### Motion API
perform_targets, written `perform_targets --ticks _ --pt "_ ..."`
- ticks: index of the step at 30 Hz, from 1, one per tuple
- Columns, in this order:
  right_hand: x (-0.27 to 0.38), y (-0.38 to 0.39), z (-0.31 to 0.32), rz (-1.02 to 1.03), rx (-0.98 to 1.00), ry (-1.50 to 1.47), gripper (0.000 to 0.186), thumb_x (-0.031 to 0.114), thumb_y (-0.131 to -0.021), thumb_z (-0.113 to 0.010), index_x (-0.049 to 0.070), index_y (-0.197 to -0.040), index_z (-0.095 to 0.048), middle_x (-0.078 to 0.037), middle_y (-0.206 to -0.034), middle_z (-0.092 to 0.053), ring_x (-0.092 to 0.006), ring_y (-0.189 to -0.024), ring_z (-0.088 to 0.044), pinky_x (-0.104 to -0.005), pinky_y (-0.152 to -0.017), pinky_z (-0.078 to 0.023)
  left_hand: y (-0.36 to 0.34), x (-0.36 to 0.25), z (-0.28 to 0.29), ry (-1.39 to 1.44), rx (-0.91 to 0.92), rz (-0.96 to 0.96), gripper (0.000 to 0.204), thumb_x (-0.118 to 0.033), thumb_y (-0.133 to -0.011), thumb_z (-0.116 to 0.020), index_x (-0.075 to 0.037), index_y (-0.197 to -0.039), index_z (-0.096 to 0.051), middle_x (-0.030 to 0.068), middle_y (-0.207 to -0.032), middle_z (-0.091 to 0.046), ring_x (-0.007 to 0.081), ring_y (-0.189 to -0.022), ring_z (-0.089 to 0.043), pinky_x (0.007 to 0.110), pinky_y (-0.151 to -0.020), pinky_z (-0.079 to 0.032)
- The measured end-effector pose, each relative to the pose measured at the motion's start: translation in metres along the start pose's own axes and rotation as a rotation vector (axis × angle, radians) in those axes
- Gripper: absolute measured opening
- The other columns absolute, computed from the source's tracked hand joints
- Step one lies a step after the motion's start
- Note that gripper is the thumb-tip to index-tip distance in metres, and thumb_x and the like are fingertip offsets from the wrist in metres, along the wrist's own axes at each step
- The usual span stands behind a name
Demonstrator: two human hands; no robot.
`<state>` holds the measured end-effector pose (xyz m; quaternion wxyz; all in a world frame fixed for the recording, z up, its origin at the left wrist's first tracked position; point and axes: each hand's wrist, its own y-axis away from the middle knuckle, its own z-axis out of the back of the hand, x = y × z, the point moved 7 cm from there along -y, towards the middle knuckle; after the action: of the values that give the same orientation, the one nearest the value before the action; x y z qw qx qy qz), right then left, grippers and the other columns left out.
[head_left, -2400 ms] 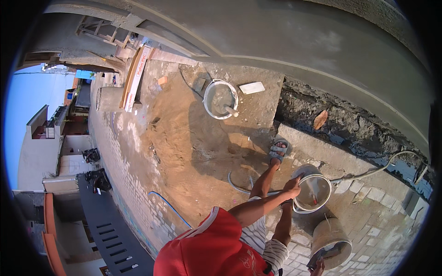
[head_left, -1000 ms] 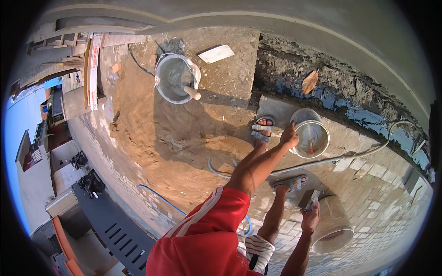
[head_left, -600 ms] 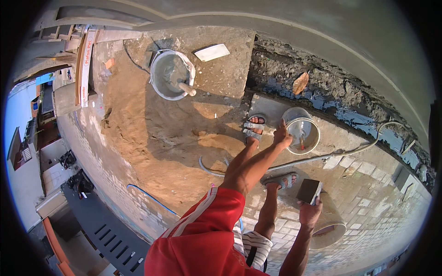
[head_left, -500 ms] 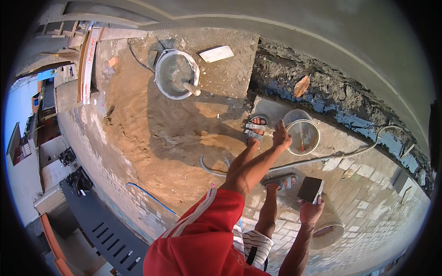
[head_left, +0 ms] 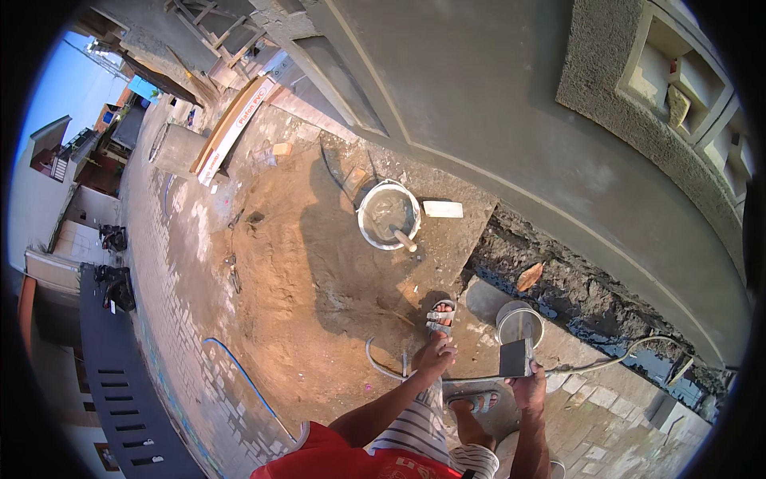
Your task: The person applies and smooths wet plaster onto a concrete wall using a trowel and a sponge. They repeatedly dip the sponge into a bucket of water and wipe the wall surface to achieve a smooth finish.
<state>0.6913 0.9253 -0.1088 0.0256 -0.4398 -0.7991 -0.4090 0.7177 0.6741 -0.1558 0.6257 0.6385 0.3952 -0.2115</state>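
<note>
My right hand (head_left: 528, 389) grips a dark grey, flat rectangular block (head_left: 515, 358) with a pale edge, held up in front of me. The block overlaps the near rim of a translucent bucket (head_left: 543, 326) below; whether they touch I cannot tell. My left hand (head_left: 437, 356) hangs above my sandalled foot, fingers loosely apart, with nothing visible in it. Farther off, a white-rimmed bucket (head_left: 363, 227) contains a grey wet mix, and a tool with a pale wooden handle (head_left: 405, 239) leans in it. Beside that bucket lies a white rectangular slab (head_left: 443, 209).
Brown sand (head_left: 271, 295) spreads ahead and left. A muddy trench (head_left: 550, 279) runs along the smooth grey wall (head_left: 511, 104) on the right. A hose (head_left: 590, 368) crosses the ground near my feet. At far left lies a long carton (head_left: 233, 137).
My view has turned and tilted up, showing more wall. My left hand has moved left, away from the translucent bucket. The block, still in my right hand, now overlaps that bucket's rim.
</note>
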Motion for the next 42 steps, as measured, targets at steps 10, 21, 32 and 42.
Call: perform_targets --ticks 10,21,32,42 --pt "-0.029 -0.123 -0.102 -0.061 -0.026 0.043 0.042 0.036 -0.082 -0.066 0.011 -0.114 -0.056 -0.005 -0.107 -0.064 -0.0233 -0.093 -0.062 -0.0381 -0.067 -0.052 -0.071 0.018 0.008 -0.153 0.173 0.219 0.047 -0.009 -0.089 -0.051 0.003 -0.134 -0.042 0.0153 -0.109 -0.063 0.0191 -0.090 -0.065 0.032 -0.077 -0.053" --pt "-0.156 -0.362 -0.203 -0.100 -0.003 0.190 0.045 0.039 -0.085 -0.063 0.009 -0.118 -0.057 -0.008 -0.112 -0.064 -0.0236 -0.096 -0.062 -0.0390 -0.072 -0.052 -0.134 0.007 0.028 -0.886 0.497 0.320 0.052 -0.030 -0.088 -0.057 -0.003 -0.131 -0.049 0.0201 -0.119 -0.059 0.0339 -0.110 -0.057 0.049 -0.085 -0.044" --pt "-0.247 -0.515 -0.266 -0.270 0.057 0.305 0.042 0.034 -0.089 -0.062 0.006 -0.120 -0.054 -0.009 -0.110 -0.063 -0.0223 -0.092 -0.064 -0.0357 -0.071 -0.054 -0.165 -0.031 0.062 -0.980 0.438 0.266 0.045 -0.037 -0.087 -0.055 -0.009 -0.121 -0.058 0.0172 -0.119 -0.059 0.0352 -0.113 -0.053 0.057 -0.091 -0.036" --pt "-0.291 -0.572 -0.283 -0.239 -0.085 0.358 0.039 0.031 -0.088 -0.063 0.008 -0.117 -0.055 -0.006 -0.110 -0.059 -0.0237 -0.094 -0.061 -0.0394 -0.074 -0.052 -0.181 -0.056 0.052 -0.958 0.414 0.105 0.055 -0.045 -0.089 -0.051 -0.012 -0.132 -0.049 0.0146 -0.127 -0.054 0.0321 -0.121 -0.048 0.055 -0.101 -0.033"
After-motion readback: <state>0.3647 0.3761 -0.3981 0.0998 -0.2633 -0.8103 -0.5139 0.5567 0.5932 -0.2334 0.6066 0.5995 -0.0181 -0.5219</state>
